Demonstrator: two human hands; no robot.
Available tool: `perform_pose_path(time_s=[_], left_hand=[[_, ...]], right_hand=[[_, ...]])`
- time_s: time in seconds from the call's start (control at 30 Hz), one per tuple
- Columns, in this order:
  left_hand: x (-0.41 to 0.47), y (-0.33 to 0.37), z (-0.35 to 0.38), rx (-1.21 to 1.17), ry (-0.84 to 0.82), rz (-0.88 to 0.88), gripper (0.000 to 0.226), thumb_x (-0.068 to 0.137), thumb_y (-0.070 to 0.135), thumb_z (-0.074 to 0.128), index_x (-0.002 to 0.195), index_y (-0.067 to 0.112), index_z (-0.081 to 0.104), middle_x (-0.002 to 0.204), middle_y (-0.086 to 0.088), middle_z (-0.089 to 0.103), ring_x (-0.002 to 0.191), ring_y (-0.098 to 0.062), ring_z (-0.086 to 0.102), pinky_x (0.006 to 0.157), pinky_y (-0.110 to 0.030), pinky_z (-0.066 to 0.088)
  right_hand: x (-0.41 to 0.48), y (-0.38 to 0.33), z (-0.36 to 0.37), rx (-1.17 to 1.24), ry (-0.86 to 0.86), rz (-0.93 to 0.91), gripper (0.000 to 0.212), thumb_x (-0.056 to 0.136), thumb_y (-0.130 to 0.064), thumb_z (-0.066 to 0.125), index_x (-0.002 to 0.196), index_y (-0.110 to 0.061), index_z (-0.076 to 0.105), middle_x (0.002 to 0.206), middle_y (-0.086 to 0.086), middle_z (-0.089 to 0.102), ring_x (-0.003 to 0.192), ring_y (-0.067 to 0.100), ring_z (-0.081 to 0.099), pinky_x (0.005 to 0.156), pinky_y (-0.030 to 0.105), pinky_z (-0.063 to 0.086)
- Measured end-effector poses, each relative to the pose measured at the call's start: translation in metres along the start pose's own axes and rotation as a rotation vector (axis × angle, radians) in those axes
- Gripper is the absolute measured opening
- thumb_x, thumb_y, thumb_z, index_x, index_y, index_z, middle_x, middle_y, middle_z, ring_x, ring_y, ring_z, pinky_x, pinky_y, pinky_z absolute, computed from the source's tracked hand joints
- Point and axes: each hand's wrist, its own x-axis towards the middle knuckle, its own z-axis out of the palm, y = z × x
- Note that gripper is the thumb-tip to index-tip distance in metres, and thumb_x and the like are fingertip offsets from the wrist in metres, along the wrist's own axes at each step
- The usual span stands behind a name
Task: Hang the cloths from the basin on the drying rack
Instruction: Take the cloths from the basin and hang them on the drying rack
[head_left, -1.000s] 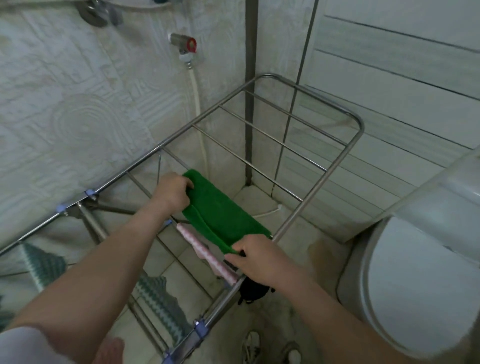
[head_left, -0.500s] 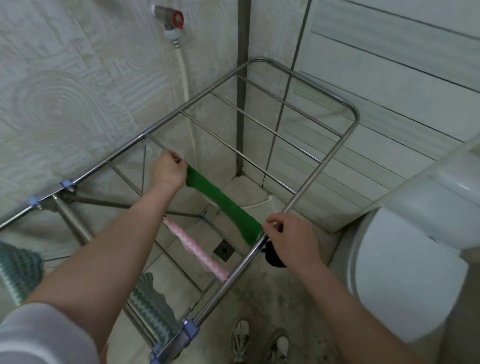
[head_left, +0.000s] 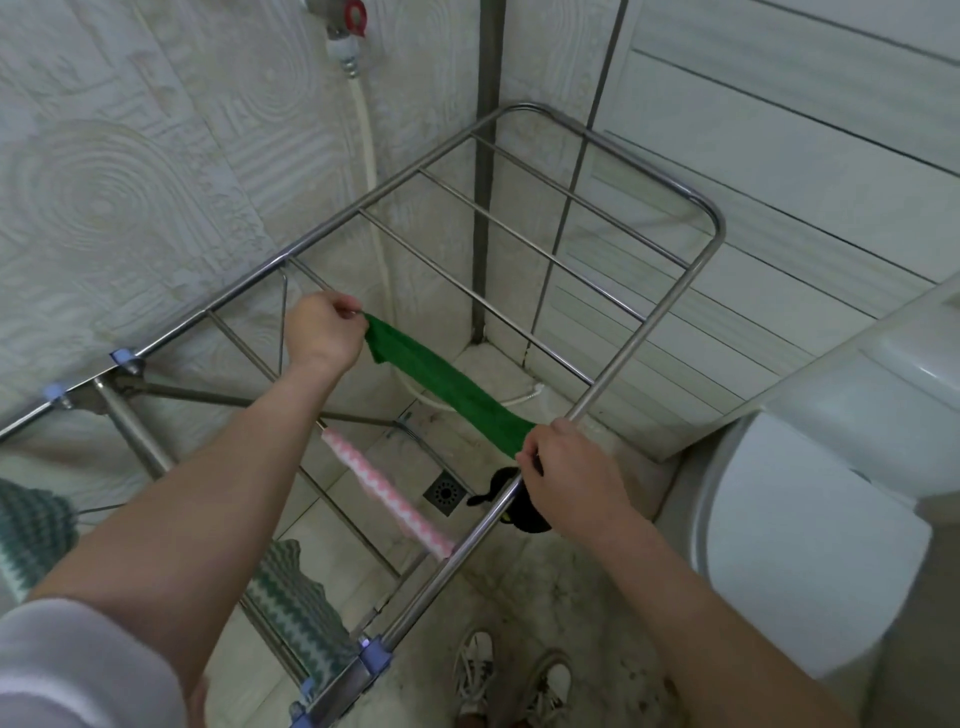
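Head — green cloth (head_left: 447, 387) now stretched narrow, left hand (head_left: 324, 335) to right hand (head_left: 569, 467).

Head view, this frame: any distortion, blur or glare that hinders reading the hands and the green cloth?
Head view: wide-angle stretch swells the forearms toward the lower corners; lighting soft, small glints on the drying rack and toilet; left hand, right hand and green cloth sharp.
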Motion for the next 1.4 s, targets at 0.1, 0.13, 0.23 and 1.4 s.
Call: perform_pose_path(time_s=[0.1, 0.13, 0.23, 1.4], left_hand=[[-0.004, 0.0, 0.001, -0.042, 0.008, 0.011, 0.018, 0.086, 0.01, 0.06, 0.101, 0.01, 0.07, 0.099, -0.006, 0.068, 0.09, -0.018, 0.061, 0.081, -0.027, 0.049], [-0.005, -0.001, 0.001, -0.053, 0.013, 0.009, 0.018, 0.086, 0.01, 0.06, 0.101, 0.01, 0.069, 0.099, -0.006, 0.068, 0.089, -0.017, 0.06, 0.081, -0.027, 0.048], [-0.008, -0.003, 0.002, -0.05, 0.04, -0.026, 0.02, 0.088, 0.006, 0.054, 0.101, 0.012, 0.068, 0.098, -0.007, 0.067, 0.086, -0.019, 0.06, 0.077, -0.028, 0.048], [-0.043, 0.007, 0.014, 0.04, 0.089, 0.065, 0.015, 0.086, 0.01, 0.062, 0.097, 0.017, 0.067, 0.112, -0.008, 0.057, 0.103, -0.024, 0.056, 0.091, -0.034, 0.048]], right_hand=[[-0.008, 0.0, -0.002, -0.046, -0.022, -0.069, 0.022, 0.1, -0.031, 0.038, 0.1, -0.016, 0.054, 0.098, -0.001, 0.046, 0.076, 0.017, 0.056, 0.068, 0.033, 0.051], [-0.01, -0.001, -0.002, -0.055, -0.022, -0.082, 0.022, 0.1, -0.032, 0.039, 0.101, -0.017, 0.054, 0.099, -0.001, 0.046, 0.077, 0.018, 0.057, 0.068, 0.034, 0.052], [-0.01, 0.002, -0.001, -0.007, -0.011, -0.064, 0.019, 0.098, -0.035, 0.045, 0.099, -0.02, 0.055, 0.096, -0.004, 0.048, 0.078, 0.015, 0.056, 0.069, 0.032, 0.051], [0.001, 0.02, 0.002, 0.68, 0.115, 0.224, 0.008, 0.084, -0.023, 0.07, 0.091, -0.02, 0.07, 0.074, -0.01, 0.055, 0.067, 0.001, 0.05, 0.062, 0.015, 0.04]])
